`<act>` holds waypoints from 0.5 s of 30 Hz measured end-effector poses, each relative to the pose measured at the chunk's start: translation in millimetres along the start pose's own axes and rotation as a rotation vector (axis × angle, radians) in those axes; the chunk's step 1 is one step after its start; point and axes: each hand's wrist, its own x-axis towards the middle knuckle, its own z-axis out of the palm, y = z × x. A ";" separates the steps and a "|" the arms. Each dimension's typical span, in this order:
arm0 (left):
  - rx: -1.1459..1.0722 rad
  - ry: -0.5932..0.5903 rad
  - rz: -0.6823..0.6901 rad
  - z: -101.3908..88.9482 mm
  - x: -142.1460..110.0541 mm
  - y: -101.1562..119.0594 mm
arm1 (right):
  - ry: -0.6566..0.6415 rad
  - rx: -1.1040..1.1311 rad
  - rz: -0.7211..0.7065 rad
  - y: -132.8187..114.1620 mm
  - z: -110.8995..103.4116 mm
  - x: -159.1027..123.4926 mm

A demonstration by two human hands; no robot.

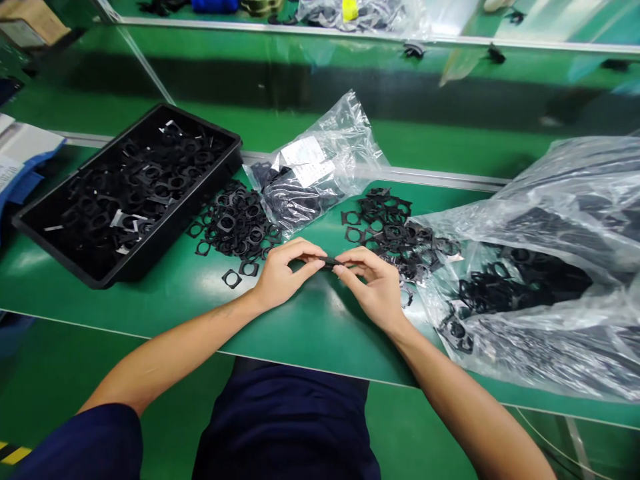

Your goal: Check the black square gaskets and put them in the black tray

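Note:
Between my two hands, over the green table [320,333], is a small black plastic part [330,261], seen nearly edge-on. My left hand [287,270] pinches its left end with thumb and fingertips. The right end is gripped the same way by my right hand [373,283]. Whether it is one piece or two put together, I cannot tell. Left of my hands lies a heap of flat black frames with round holes [240,220], a few of them loose near my left wrist. Another pile of black parts [395,230] lies just beyond my right hand.
A black bin [165,257] full of similar parts stands at the left. Behind my hands is a clear labelled bag [345,147] holding black parts. A large open plastic bag [540,347] spreads across the right. A shelf edge [380,37] runs along the back.

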 end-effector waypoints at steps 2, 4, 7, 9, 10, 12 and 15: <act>0.027 0.025 0.020 -0.9 0.1 1.1 | -0.003 -0.019 -0.022 -1.7 -0.4 -0.9; 0.052 0.036 0.047 -1.6 0.0 1.8 | 0.004 -0.044 -0.048 -3.4 -1.8 -0.8; 0.078 0.032 0.151 -2.3 -0.6 2.2 | 0.014 -0.118 -0.151 -5.6 -5.5 0.5; 0.078 0.034 0.190 -2.2 -1.2 2.4 | 0.010 -0.168 -0.199 -6.5 -7.0 1.1; 0.073 0.034 0.176 -2.0 -1.3 2.4 | 0.007 -0.175 -0.194 -6.6 -7.0 1.0; 0.038 0.023 0.080 -1.1 -1.3 2.0 | 0.002 -0.131 -0.120 -5.8 -5.6 0.7; -0.077 -0.008 -0.124 0.1 0.5 0.3 | -0.007 0.016 0.041 -2.9 -1.7 0.4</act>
